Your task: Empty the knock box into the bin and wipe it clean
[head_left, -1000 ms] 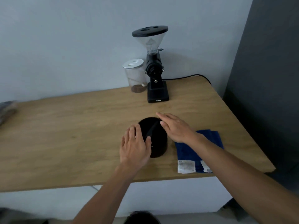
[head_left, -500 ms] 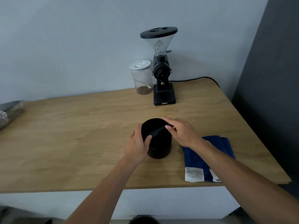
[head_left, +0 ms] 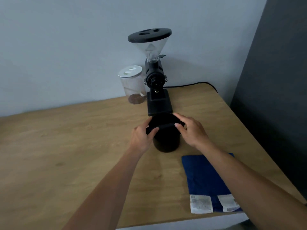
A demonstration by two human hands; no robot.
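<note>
The black round knock box stands upright on the wooden table, just in front of the grinder. A black knock bar runs across its open top. My left hand pinches the bar's left end with thumb and fingers. My right hand grips the bar's right end at the rim. What lies inside the box is too dark to tell. A folded blue cloth with white labels lies flat near the table's front right edge, under my right forearm. No bin is in view.
A black coffee grinder with a clear hopper stands right behind the knock box. A clear jar with a white lid sits to its left by the wall. A black cable runs along the back edge. A dark panel bounds the right.
Both hands went from hovering over the knock box to closing on the two ends of its bar. My head moved closer, so the table fills more of the view.
</note>
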